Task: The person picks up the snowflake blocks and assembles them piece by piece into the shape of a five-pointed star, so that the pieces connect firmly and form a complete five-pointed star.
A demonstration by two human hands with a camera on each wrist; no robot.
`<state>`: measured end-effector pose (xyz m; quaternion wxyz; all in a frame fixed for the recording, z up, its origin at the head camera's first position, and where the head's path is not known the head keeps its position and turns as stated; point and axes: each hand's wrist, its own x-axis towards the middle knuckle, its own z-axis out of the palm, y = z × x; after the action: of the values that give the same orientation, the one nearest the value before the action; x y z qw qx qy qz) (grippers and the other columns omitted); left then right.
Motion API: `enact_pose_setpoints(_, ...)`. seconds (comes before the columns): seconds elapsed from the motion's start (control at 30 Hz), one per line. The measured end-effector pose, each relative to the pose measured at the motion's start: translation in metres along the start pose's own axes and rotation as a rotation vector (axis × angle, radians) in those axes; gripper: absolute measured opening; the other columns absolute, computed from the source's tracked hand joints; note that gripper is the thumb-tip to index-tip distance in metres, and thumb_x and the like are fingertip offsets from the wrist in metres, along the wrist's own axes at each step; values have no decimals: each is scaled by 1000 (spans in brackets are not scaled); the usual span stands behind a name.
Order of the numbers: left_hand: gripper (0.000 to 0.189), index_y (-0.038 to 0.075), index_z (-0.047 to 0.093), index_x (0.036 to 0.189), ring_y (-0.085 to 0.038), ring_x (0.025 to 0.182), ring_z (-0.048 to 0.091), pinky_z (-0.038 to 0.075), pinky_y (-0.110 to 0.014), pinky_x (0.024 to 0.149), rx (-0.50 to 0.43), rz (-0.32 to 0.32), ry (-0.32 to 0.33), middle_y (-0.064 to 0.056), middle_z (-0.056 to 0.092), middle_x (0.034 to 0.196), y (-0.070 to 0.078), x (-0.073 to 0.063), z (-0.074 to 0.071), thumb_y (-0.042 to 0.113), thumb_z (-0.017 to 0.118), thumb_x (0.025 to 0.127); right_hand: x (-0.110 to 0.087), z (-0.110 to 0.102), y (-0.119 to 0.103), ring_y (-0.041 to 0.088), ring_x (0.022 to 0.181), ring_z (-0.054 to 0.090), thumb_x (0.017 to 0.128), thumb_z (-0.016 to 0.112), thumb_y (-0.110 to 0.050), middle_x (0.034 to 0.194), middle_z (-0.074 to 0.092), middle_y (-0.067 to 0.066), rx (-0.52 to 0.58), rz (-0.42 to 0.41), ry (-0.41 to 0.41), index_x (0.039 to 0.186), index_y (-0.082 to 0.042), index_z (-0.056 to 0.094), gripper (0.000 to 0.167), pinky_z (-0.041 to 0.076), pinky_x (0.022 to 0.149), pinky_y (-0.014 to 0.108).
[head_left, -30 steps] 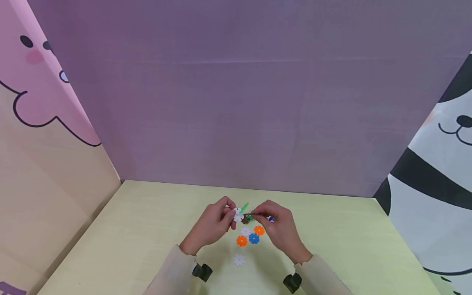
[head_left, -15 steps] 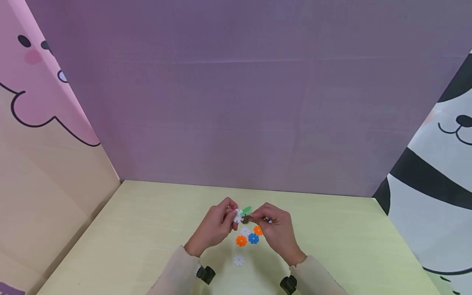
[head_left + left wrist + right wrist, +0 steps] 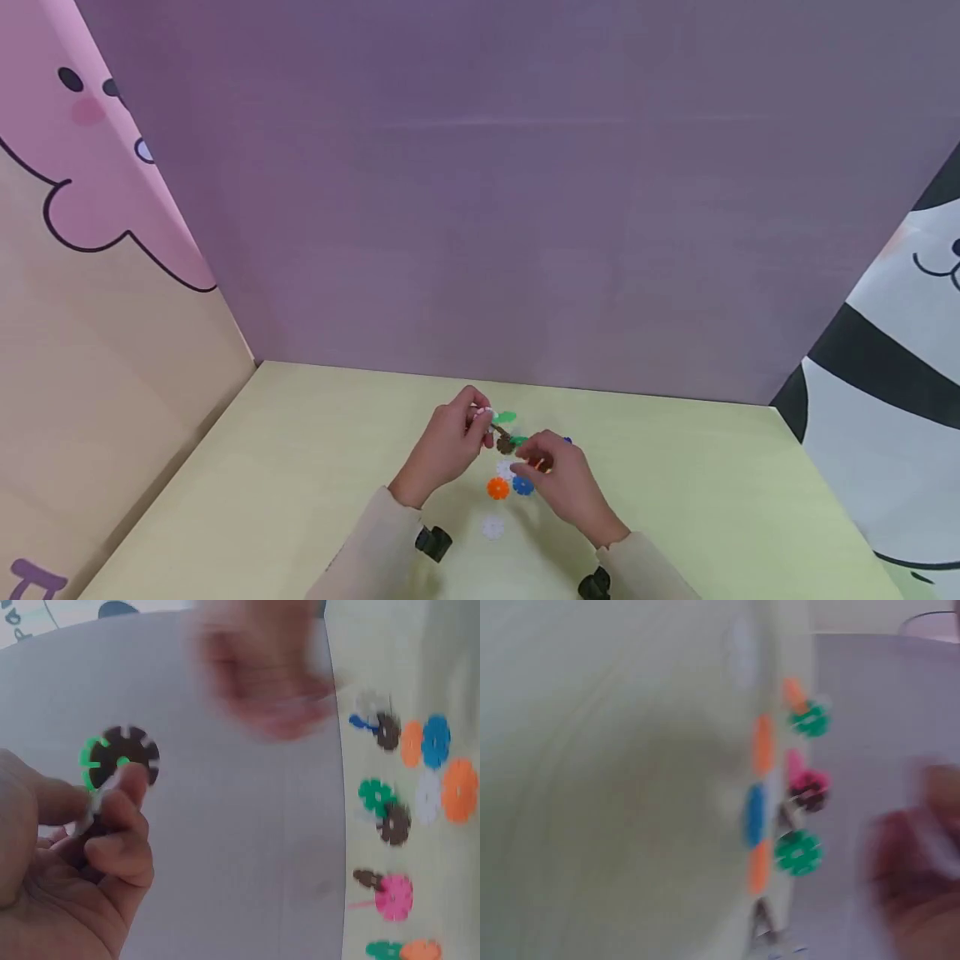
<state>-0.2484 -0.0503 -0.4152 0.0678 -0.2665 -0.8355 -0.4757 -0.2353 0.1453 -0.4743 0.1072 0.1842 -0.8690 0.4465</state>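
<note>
My left hand [image 3: 450, 437] pinches a white notched plastic disc [image 3: 94, 814], a snowflake building piece mostly hidden by the fingers. A brown disc [image 3: 124, 757] and a green disc [image 3: 90, 774] stand out beyond its fingertips, joined in one cluster. My right hand [image 3: 566, 475] is apart from the cluster, its fingers loosely bent with nothing between them. It hovers over the loose discs and partly hides an orange one. It is blurred in both wrist views.
Loose on the table [image 3: 337, 500] lie an orange disc [image 3: 498, 488], a blue disc [image 3: 522, 485] and white discs, one [image 3: 492, 527] nearer me. Farther back sit joined pairs, including a pink disc [image 3: 394, 898] with a brown one. A purple-grey panel [image 3: 480, 208] rises behind the table.
My right hand has let go of the brown disc it was pinching against the white one and moved down and right. The brown disc stays on the cluster in my left hand.
</note>
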Motion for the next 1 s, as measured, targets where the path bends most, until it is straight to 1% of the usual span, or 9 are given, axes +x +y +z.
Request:
enact_pose_setpoints(0.1, 6, 10, 47, 99, -13, 62, 58, 45, -24, 51, -9, -39, 29, 3, 64, 74, -4, -1, -6, 15, 51, 99, -2, 4, 16, 14, 72, 51, 76, 78, -8, 84, 55, 1, -173, 86, -217, 102, -4, 67, 29, 47, 64, 30)
enact_pose_setpoints(0.17, 7, 12, 48, 97, -13, 64, 57, 46, -25, 54, 7, -32, 31, 5, 62, 75, -7, -3, -9, 18, 52, 99, -4, 7, 23, 15, 75, 50, 73, 80, -7, 84, 52, 2, -237, 118, -295, 105, -4, 68, 34, 46, 66, 32)
enact_pose_setpoints(0.33, 5, 17, 56, 93, -11, 64, 48, 44, -24, 56, 89, 29, 99, 6, 51, 74, -11, -7, -15, 20, 60, 94, -9, 7, 23, 17, 75, 50, 69, 82, -8, 84, 51, 1, -281, 110, -284, 88, -9, 68, 24, 44, 66, 35)
enact_pose_setpoints(0.4, 5, 17, 58, 91, -11, 63, 47, 44, -24, 56, 95, 41, 123, 7, 49, 73, -12, -9, -18, 18, 63, 92, -9, 6, 22, 16, 74, 49, 69, 82, -8, 83, 52, 0, -278, 108, -296, 88, -10, 66, 25, 43, 66, 34)
enact_pose_setpoints(0.5, 7, 16, 59, 91, -10, 62, 47, 44, -24, 56, 87, 57, 124, 7, 50, 72, -13, -12, -21, 12, 65, 90, -8, 2, 21, 15, 73, 47, 71, 81, -6, 81, 52, 0, -238, 129, -352, 92, -8, 64, 28, 43, 66, 32)
enact_pose_setpoints(0.6, 10, 15, 59, 91, -10, 62, 47, 44, -24, 57, 103, 86, 119, 9, 49, 73, -14, -15, -24, 8, 65, 89, -7, -5, 20, 15, 71, 47, 75, 77, -2, 77, 54, -2, -192, 120, -410, 88, -8, 65, 19, 44, 64, 29)
enact_pose_setpoints(0.7, 9, 14, 60, 91, -10, 61, 46, 43, -24, 55, 119, 128, 131, 8, 47, 74, -14, -16, -26, 8, 66, 89, -4, -14, 14, 15, 70, 48, 80, 72, 0, 74, 54, -4, -165, 69, -408, 78, -9, 66, 12, 44, 61, 26)
enact_pose_setpoints(0.8, 4, 12, 60, 92, -10, 63, 45, 43, -24, 56, 130, 147, 128, 8, 46, 76, -15, -16, -27, 12, 64, 91, -2, -24, 3, 16, 70, 49, 79, 73, -1, 76, 55, -3, -168, 44, -413, 80, -10, 65, 12, 45, 60, 28)
enact_pose_setpoints(1.0, 5, 12, 58, 93, -10, 65, 47, 44, -24, 58, 120, 112, 109, 9, 47, 76, -14, -17, -24, 8, 62, 91, -24, -29, -9, 15, 75, 48, 68, 85, -11, 86, 52, -4, -303, 148, -672, 93, -17, 62, 35, 46, 70, 35)
